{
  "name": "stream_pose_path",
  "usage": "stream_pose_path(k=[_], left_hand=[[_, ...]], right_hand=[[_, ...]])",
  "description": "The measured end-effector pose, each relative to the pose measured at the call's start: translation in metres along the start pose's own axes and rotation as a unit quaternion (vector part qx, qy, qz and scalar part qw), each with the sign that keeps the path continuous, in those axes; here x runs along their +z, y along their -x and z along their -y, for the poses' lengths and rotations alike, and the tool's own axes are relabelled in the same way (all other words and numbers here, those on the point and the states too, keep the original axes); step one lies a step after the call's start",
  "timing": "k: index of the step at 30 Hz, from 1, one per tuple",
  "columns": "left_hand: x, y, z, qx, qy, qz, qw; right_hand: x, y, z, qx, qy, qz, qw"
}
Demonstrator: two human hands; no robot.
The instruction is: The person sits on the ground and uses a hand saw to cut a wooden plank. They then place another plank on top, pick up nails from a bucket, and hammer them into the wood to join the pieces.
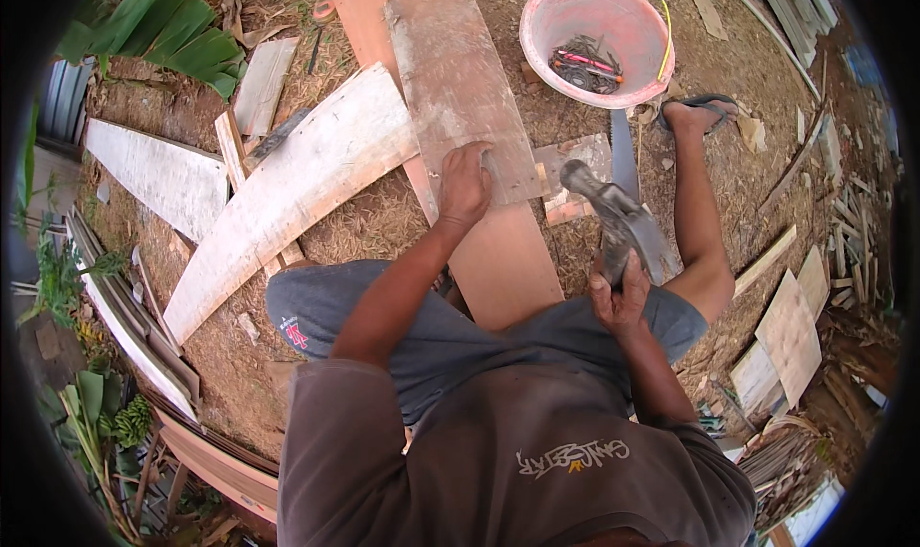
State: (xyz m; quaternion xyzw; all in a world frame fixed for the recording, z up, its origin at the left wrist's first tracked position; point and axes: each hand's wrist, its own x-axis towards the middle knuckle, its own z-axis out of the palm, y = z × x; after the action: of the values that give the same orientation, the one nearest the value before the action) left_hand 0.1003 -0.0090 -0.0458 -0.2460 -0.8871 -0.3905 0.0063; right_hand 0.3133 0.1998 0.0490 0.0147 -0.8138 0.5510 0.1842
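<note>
My left hand [466, 185] rests on a weathered brown board [460, 63], its fingers drawn together near the board's close end. Whatever they may pinch is too small to make out. That board lies over a longer reddish plank [503, 259], which runs between my knees. In my right hand [621, 296] is a hammer [623, 219], held up to the right of the boards, its head slightly blurred. My fingers wrap round its handle, most of which is hidden.
A pink-white bucket [594, 44] holding nails and a red pen-like thing stands at the far right. Beside it lies a saw blade [625, 154]. Pale curved boards [297, 192] spread to the left. Scrap plywood [788, 336] lies at the right, with plants [172, 34] at the far left.
</note>
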Motion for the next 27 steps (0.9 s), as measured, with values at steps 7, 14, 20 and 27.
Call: stream_pose_path(k=[7,14,20,27], left_hand=[[0.003,0.000,-0.003,0.025,-0.010,-0.028,0.999],[0.004,0.000,0.000,0.055,-0.045,-0.024,0.997],[0.003,0.002,-0.008,0.054,-0.056,-0.013,0.997],[0.006,-0.001,-0.005,0.054,-0.077,-0.019,0.995]], right_hand=[[-0.007,-0.029,0.007,0.148,0.089,0.084,0.981],[-0.019,-0.021,0.019,-0.042,-0.156,-0.105,0.981],[-0.003,-0.018,-0.025,0.196,0.163,0.146,0.956],[-0.033,-0.053,0.039,-0.053,-0.193,-0.041,0.979]])
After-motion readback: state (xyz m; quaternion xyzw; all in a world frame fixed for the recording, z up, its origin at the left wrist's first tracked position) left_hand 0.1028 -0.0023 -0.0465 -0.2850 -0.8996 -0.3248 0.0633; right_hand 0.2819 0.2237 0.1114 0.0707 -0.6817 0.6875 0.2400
